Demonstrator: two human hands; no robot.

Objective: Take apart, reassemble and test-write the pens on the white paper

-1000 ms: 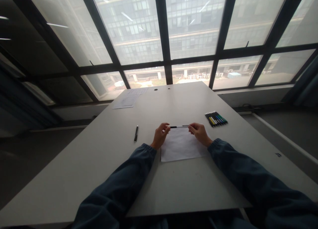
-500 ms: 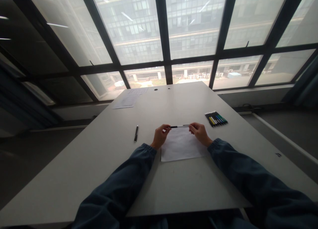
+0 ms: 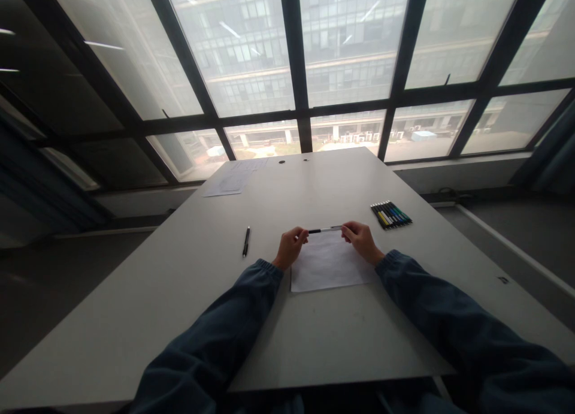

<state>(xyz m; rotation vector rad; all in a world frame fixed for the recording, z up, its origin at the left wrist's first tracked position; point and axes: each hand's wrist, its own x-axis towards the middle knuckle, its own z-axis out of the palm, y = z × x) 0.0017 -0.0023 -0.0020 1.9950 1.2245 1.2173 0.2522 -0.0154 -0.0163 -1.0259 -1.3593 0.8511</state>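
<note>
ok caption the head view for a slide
Left hand and right hand hold a pen by its ends near paper.

One counter [image 3: 336, 336]. Two sets of fingers, the left fingers [image 3: 303, 235] and the right fingers [image 3: 347, 229], with one slim pen [image 3: 325, 229] between them. One more pen, the black pen [image 3: 246, 242], lies alone on the left; the row of pens [image 3: 390, 215] on the right holds several, packed too tightly for a sure count. One visible white sheet [image 3: 332, 270] near the front; the far-left papers [image 3: 226, 184] are too faint to number. Two blue sleeves [image 3: 215, 318], two curtains [image 3: 548, 156].
</note>
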